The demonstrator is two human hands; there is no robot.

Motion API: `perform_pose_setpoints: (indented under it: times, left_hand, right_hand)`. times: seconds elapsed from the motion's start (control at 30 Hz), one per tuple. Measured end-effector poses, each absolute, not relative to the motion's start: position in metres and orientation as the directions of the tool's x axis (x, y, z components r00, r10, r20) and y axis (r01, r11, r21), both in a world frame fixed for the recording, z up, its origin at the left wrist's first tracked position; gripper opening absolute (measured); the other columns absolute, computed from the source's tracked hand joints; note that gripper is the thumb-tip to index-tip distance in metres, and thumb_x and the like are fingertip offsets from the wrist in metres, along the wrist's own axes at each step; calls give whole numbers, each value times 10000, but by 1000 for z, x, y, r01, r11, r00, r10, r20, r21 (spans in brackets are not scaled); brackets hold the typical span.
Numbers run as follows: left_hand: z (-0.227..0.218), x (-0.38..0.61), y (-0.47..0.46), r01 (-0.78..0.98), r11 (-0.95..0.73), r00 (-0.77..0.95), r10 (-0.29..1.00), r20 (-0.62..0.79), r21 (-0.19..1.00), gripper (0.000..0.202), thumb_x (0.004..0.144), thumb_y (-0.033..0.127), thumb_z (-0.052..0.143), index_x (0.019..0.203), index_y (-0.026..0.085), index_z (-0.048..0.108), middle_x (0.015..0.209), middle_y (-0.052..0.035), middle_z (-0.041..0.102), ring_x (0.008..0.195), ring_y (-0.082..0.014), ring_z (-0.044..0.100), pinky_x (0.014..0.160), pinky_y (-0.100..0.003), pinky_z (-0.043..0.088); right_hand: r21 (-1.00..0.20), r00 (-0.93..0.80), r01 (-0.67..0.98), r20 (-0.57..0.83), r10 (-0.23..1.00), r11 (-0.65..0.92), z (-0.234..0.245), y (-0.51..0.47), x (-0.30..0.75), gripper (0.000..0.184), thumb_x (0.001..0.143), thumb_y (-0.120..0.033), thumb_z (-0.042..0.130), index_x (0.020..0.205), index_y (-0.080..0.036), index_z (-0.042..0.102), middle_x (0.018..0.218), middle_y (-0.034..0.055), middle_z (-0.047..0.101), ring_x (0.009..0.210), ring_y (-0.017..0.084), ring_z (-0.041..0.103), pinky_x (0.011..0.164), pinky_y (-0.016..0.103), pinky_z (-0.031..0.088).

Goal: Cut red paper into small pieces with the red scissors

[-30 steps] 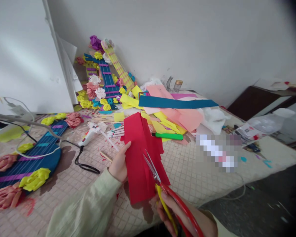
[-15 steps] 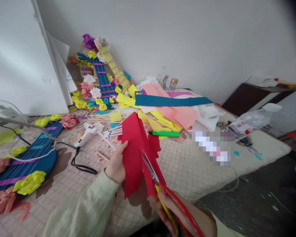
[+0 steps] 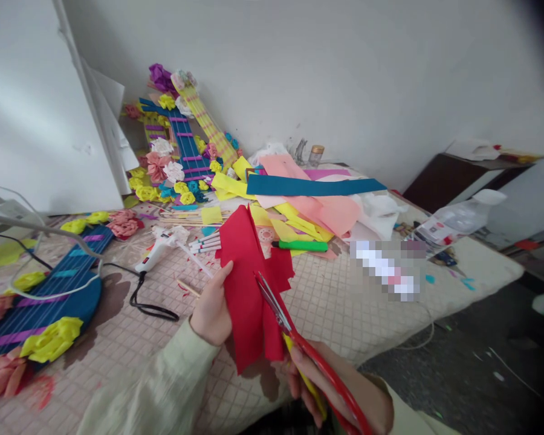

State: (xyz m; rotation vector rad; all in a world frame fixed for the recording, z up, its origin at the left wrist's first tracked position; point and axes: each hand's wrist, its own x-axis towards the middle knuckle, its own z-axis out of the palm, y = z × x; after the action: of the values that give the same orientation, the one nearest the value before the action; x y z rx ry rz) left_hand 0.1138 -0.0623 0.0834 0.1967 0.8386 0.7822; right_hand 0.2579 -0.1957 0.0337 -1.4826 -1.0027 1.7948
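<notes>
My left hand is closed on a sheet of red paper, its thumb on the front face and the other fingers hidden behind. The paper hangs upright above the table and is slit from its lower edge upward. My right hand grips scissors with red and yellow handles. Their blades lie in the slit, nearly closed, with the tips near the paper's middle. Another red piece with a jagged edge shows behind the sheet, on the table.
A white glue gun with a black cord lies left. Behind the paper are a green marker, a blue strip and pink and yellow paper. Flower-trimmed paper guitars lean at the wall; another guitar lies left. A plastic bottle rests right.
The scissor blades have come closer together in the slit. The red strip at the right of the cut has shifted and folded slightly. Both hands keep their holds.
</notes>
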Motion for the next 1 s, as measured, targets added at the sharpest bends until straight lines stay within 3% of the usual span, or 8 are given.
perform_pose_setpoints:
  times: [0.13,0.3,0.47,0.77,1.0]
  left_hand:
    - [84,115,-69,-559,703,437,700,-565,438,283,888,237,437,1076,101,600,790,-75,730,702,-193,695,694,-290,561]
    - [87,119,-77,-567,697,415,703,-578,439,297,882,238,447,1099,113,606,828,-72,732,774,-199,695,777,-292,545]
    - [87,123,-83,-567,697,375,693,-615,440,291,883,242,446,1084,110,609,814,-72,734,734,-204,697,769,-307,552]
    - [91,126,-90,-531,718,338,666,-665,450,337,891,257,426,1148,103,581,869,-98,731,814,-239,693,752,-317,552]
    - [87,125,-90,-509,741,390,652,-651,438,371,903,285,391,1183,123,571,891,-100,730,830,-251,691,783,-345,539]
  right_hand:
    - [-876,-149,116,-481,864,-468,31,-195,256,555,779,-692,377,814,-154,506,672,-3,539,401,35,424,345,158,341]
    - [-862,-129,97,-507,853,-498,37,-192,252,567,768,-719,347,777,-165,471,609,-31,491,384,38,421,346,162,347]
    - [-871,-128,120,-489,863,-476,47,-188,247,599,705,-774,359,742,-179,423,572,-48,461,363,30,398,340,161,334]
    - [-867,-158,-84,-475,865,-491,46,-182,236,605,692,-773,397,725,-170,435,570,-40,463,377,33,409,336,152,355]
    - [-847,-127,-146,-497,858,-512,50,-180,228,603,685,-770,412,709,-169,444,550,-46,463,379,35,415,361,160,377]
